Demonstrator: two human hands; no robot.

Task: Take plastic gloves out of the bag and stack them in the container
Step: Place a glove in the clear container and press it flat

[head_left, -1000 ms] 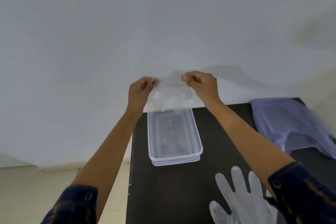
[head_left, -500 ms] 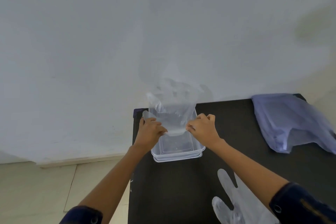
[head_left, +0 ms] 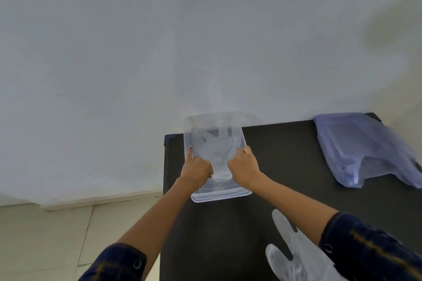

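A clear plastic container (head_left: 219,196) stands at the far left of the black table (head_left: 285,162). A thin see-through plastic glove (head_left: 215,146) lies spread inside it, fingers pointing away from me. My left hand (head_left: 196,170) pinches the glove's cuff on the left side, and my right hand (head_left: 244,166) pinches it on the right. Both hands are down inside the container. Another plastic glove (head_left: 294,251) lies flat on the table near me, partly under my right sleeve. The pale blue plastic bag (head_left: 363,148) lies crumpled at the far right.
The table's left edge (head_left: 164,189) runs just left of the container, with tiled floor (head_left: 57,235) below. A white wall (head_left: 205,41) rises directly behind the table.
My hands brought the glove down from the air in front of the wall into the container. The glove now lies spread flat inside rather than hanging.
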